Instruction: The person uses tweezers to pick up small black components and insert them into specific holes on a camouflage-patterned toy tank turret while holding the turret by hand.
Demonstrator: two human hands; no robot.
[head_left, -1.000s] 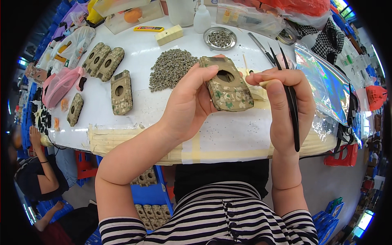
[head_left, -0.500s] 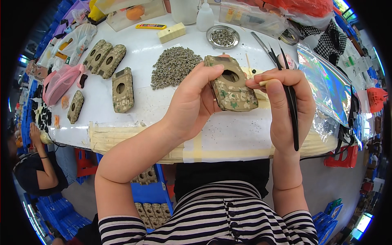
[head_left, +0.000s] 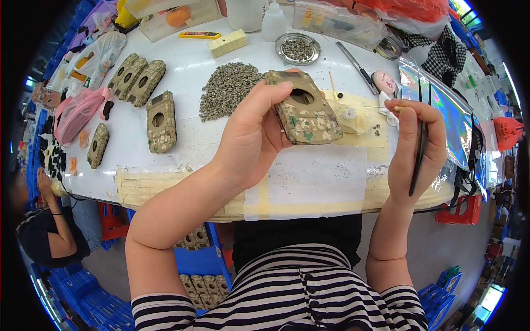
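My left hand is closed around a camouflage model tank hull, thumb on its top face beside the round opening. My right hand is off to the right, clear of the hull. Pinched between its thumb and forefinger is a thin pale stick with a fine point toward the hull. Black tweezers also rest in this hand, their tips pointing away from me. Between the hands, past the hull, lies a masking-taped block with a small white pot on it.
A heap of small grey parts lies behind my left hand, near a metal dish of similar parts. Several camouflage hulls stand at left by a pink mesh pouch. A cutter knife and holographic sheet lie at right.
My right hand has moved right, away from the hull, carrying the stick and tweezers. The left hand still holds the hull, now slightly further left and up in the picture.
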